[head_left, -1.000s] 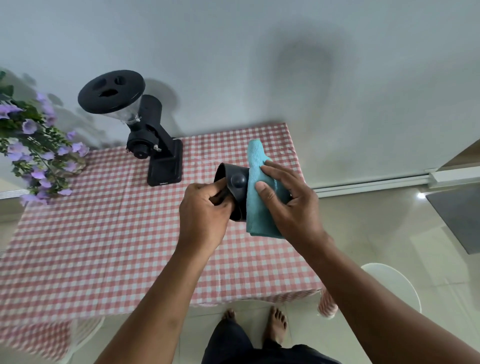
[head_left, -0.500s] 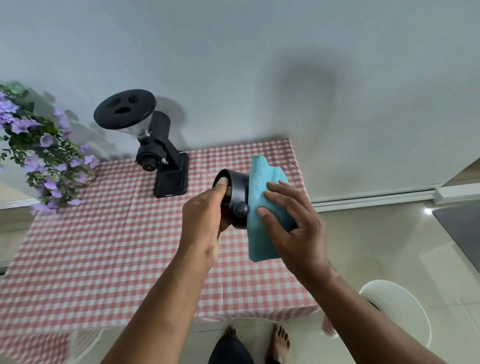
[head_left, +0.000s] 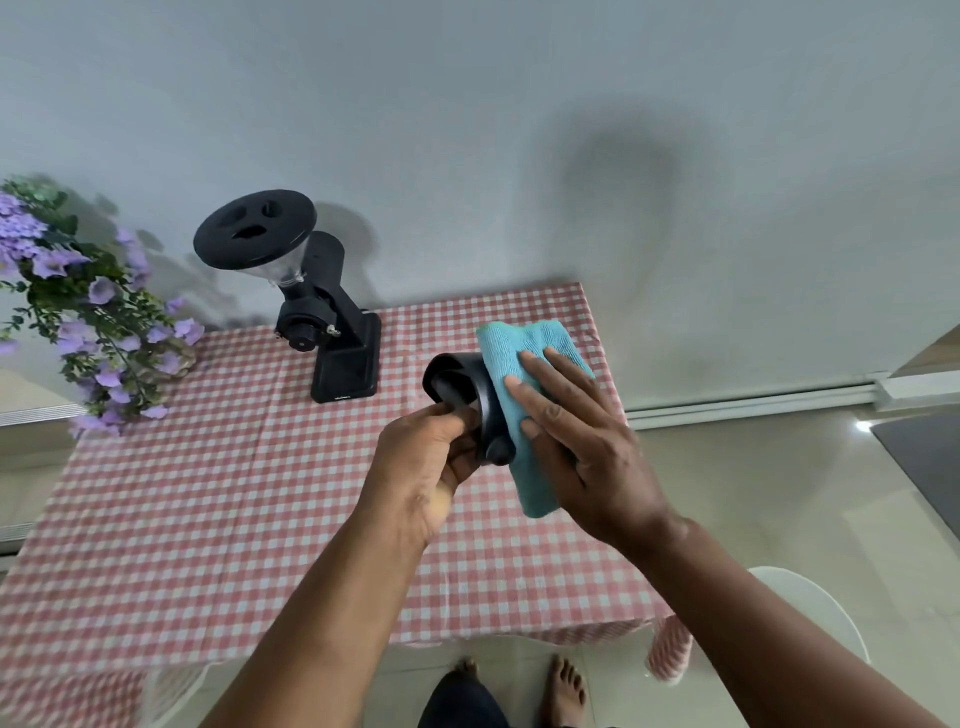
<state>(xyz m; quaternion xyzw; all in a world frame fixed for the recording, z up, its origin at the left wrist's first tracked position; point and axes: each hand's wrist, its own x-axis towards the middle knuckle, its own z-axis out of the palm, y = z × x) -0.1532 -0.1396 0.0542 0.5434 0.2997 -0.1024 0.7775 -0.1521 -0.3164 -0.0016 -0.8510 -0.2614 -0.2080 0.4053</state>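
Now | left fingers (head_left: 442, 415) grip cup (head_left: 485, 395) | right fingers (head_left: 543, 376) flat on cloth (head_left: 524, 338)

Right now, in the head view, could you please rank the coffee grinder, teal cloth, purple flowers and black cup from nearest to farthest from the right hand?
1. teal cloth, under the right hand.
2. black cup, just left, against the cloth.
3. coffee grinder, back left.
4. purple flowers, far left.

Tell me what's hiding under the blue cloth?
The black cup sits under the blue cloth, pressed by the right hand. The left hand holds it. Its covered side cannot be seen.
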